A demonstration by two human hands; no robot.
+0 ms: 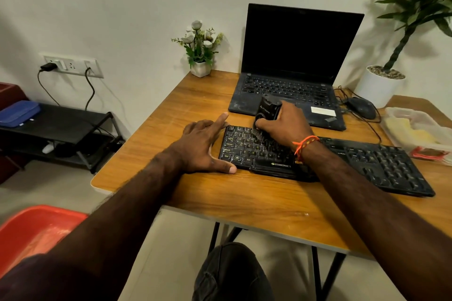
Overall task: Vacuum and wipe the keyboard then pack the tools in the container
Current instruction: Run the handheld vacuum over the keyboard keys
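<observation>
While one black Zebronics keyboard (pixel 327 161) lies across the wooden tabletop (pixel 244 198), both hands work at its 9 o'clock end. There is one small black handheld vacuum with a brush tip (pixel 265 115), one open black laptop with a dark screen (pixel 293 68) at the keyboard's 12 o'clock, one black corded mouse (pixel 362 107) at the laptop's 3 o'clock, and one clear plastic container (pixel 420 132) at the table's 3 o'clock edge, with yellow cloth-like contents that I cannot identify. Two plants stand at the back: a small white-flowered one in a white pot (pixel 201 49) at 11 o'clock and a tall green one in a round white pot (pixel 401 32) at 2 o'clock.

The left hand (pixel 204 146) is released and spread, fingers extended, resting flat on the table with the thumb touching the keyboard's front corner and the index finger along its far corner. The right hand (pixel 286 122), an orange thread at its wrist, is clenched around the vacuum, holding it upright with its bristles pressed onto the upper-left keys.
</observation>
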